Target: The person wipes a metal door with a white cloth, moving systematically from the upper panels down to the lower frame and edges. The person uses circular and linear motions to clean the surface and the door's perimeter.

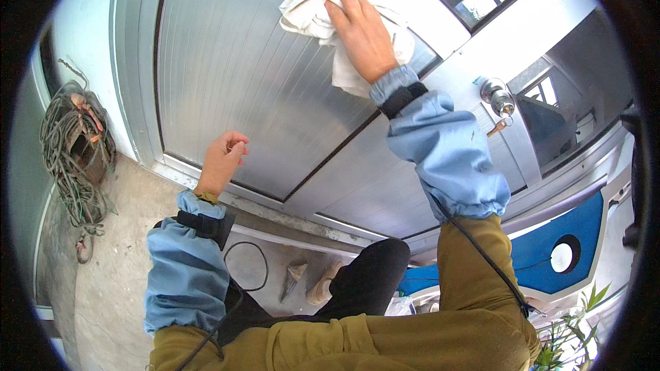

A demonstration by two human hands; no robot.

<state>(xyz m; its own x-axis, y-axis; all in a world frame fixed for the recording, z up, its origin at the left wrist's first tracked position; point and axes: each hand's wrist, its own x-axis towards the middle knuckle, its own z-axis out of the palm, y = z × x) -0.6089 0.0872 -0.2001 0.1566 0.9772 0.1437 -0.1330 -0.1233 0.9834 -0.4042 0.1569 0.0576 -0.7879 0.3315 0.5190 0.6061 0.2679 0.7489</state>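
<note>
Under my right hand (361, 36) a white cloth (309, 13) is pressed flat against the ribbed metal panel (221, 62) of a door. Folds of the cloth spread around the fingers and hang below the palm. My left hand (223, 157) hovers in front of the lower part of that panel, fingers curled loosely inward, and I see nothing held in it. To the right of my right forearm, a round metal door knob (496, 94) has a key (497, 128) hanging from its lock.
A coil of rope (77, 134) hangs at the left by the wall. Glass panes (477, 2) sit at the upper right. Near my right elbow stands a blue panel (536, 252) with a round hole, and a leafy plant (572, 330) is below it. Concrete floor (118, 268) lies left.
</note>
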